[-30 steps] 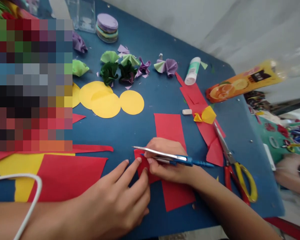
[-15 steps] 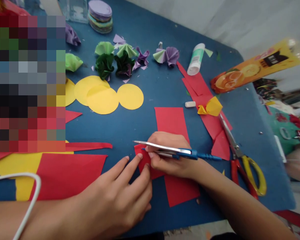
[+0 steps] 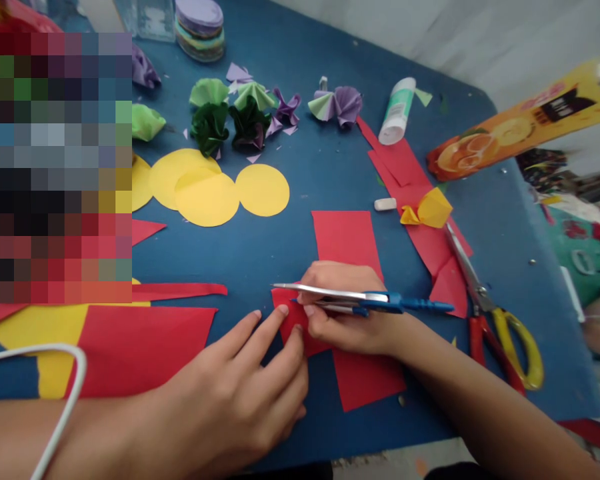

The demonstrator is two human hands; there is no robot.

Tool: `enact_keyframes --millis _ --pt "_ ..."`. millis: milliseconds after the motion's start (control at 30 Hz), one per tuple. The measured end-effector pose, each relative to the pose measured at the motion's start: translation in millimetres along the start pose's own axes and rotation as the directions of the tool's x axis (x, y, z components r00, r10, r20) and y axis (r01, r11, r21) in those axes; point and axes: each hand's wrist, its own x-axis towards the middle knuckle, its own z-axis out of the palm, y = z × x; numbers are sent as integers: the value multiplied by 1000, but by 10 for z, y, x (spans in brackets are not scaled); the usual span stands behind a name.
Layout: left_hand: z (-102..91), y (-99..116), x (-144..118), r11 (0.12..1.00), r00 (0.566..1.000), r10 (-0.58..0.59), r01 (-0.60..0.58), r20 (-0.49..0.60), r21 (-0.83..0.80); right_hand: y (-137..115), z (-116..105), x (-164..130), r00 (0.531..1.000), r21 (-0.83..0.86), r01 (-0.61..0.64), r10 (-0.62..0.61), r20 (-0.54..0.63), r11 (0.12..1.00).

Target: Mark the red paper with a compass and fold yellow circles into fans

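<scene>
My right hand (image 3: 353, 313) grips a blue and silver drawing compass (image 3: 395, 302) in a pinch, its legs pointing left over a small red paper piece (image 3: 293, 319). One blue-tipped leg reaches down to that paper; whether it touches is hard to tell. Fingers of my left hand (image 3: 250, 373) lie spread, with fingertips resting on the same piece's left part. Its thumb is hidden. Under the small piece and my right hand lies a larger red paper strip (image 3: 347, 233), showing above and below.
Scissors (image 3: 480, 293) with red and yellow handles lie right, beside red scraps (image 3: 415, 193). Behind are an eraser (image 3: 385, 204), a glue stick (image 3: 398, 110), an orange package (image 3: 515, 127), yellow circles (image 3: 263, 190) and folded paper flowers (image 3: 209, 127). A white cable (image 3: 77, 380) crosses my left forearm.
The view has shifted slightly, moving everything a little to the right. Both hands keep nearly the same pose on the small red paper, and the compass stays in my right hand.
</scene>
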Motion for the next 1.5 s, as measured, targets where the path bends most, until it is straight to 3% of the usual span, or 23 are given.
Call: enact_keyframes --millis 100,167,267,333,367,500,567,733,967,1500 --pt "3 -2 -11 1000 1000 6 -6 11 2 6 -30 -6 999 113 -8 14 -52 994" --pt "5 -7 -13 1000 1000 5 -5 16 5 2 -96 -58 976 208 -39 82 -201 977" --pt "2 -17 -6 1000 1000 10 -9 13 -10 -52 -234 -190 849 285 -1 151 -507 959" --pt "3 -22 -1 1000 1000 20 -19 8 -22 -120 -295 -270 763 307 27 179 -621 951" --pt "6 -22 -1 999 1000 25 -25 1 -24 -158 -303 -298 766 314 20 187 -615 949" --pt "33 -5 -5 998 998 54 -54 -32 -11 -255 -174 -311 948 223 -116 175 -265 968" --pt "42 9 -5 997 996 71 -71 -46 1 -252 -64 -288 976 157 -121 146 -159 980" --pt "-14 16 -7 988 991 133 -131 -22 76 -176 95 -232 988 134 -51 70 -136 990" --pt "-88 -1 -17 980 985 166 -170 45 101 -119 47 -153 989 84 -15 27 -144 996" --pt "-92 -25 6 983 986 166 -168 35 80 -80 96 -121 992 -25 40 -43 -120 999"
